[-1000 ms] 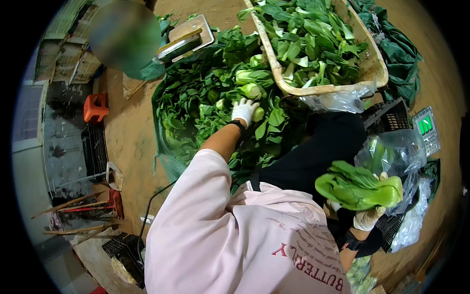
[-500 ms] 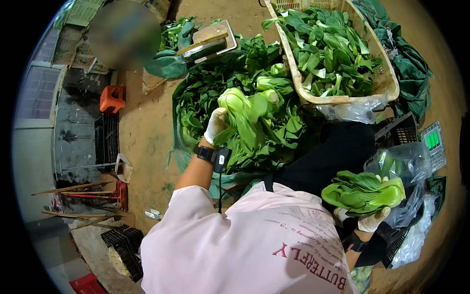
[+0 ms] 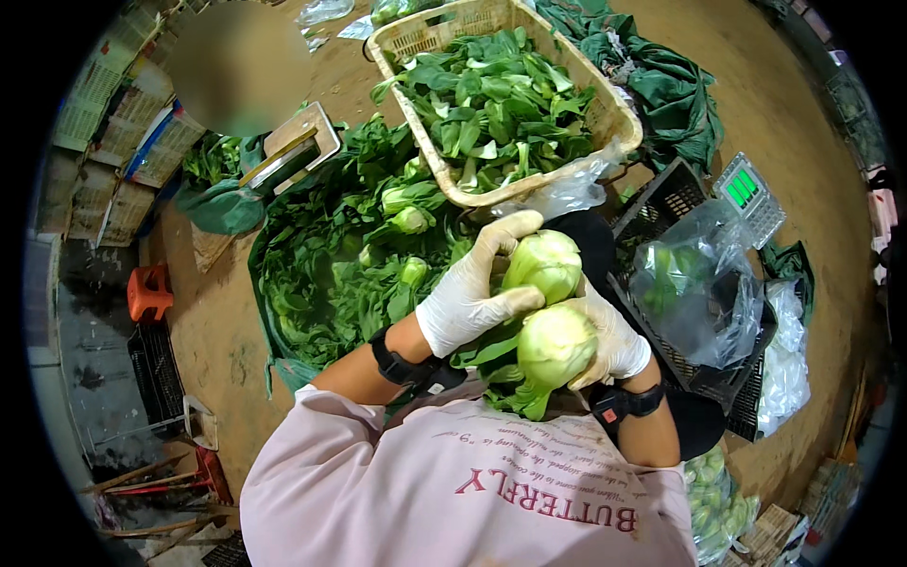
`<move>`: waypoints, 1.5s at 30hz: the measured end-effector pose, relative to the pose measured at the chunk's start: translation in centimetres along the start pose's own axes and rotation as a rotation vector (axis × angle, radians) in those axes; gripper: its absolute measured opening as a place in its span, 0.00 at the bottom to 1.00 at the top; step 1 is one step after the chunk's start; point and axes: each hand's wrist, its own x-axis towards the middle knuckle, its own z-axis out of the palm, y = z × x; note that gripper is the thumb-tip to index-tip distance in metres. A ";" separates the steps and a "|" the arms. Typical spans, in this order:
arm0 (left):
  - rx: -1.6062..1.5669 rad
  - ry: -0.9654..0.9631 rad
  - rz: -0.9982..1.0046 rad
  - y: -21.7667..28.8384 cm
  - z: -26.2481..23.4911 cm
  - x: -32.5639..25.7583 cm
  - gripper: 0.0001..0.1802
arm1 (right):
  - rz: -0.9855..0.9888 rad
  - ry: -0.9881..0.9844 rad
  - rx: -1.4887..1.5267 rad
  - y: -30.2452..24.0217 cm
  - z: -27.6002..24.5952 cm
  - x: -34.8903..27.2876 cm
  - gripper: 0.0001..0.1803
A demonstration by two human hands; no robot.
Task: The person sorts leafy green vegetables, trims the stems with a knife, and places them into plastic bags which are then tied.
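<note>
Two heads of bok choy meet in front of my chest, pale bases facing up. White-gloved, my left hand (image 3: 477, 288) curls its fingers and thumb around the upper bok choy (image 3: 546, 265). My right hand (image 3: 614, 340), gloved too, grips the lower bok choy (image 3: 557, 342) from its right side. Their leaves hang below, partly hidden by my hands. Left of my hands, a heap of bok choy (image 3: 331, 274) fills an opened green sack (image 3: 267, 317).
Beyond my hands stands a cream plastic crate (image 3: 430, 170) with loose leaves. To the right, a black crate (image 3: 661, 194) holds a clear plastic bag (image 3: 709, 326), beside a scale with a lit green display (image 3: 744, 187). An orange stool (image 3: 149, 291) stands at far left.
My hands have come together from far apart, each bringing a bok choy. The left moved right from over the heap; the right moved left from beside the plastic bag. The view has shifted.
</note>
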 end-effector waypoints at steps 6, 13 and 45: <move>0.566 -0.185 -0.050 2.1 -2.7 4.0 0.23 | 0.092 0.061 0.492 3.8 -1.9 -3.2 0.58; 1.074 0.340 0.149 -0.7 -9.1 13.1 0.44 | 0.093 0.189 0.793 7.1 -2.1 -5.4 0.59; -0.363 -0.609 0.051 -3.3 8.9 7.1 0.71 | -0.308 0.154 -0.565 -3.4 -4.8 -9.4 0.43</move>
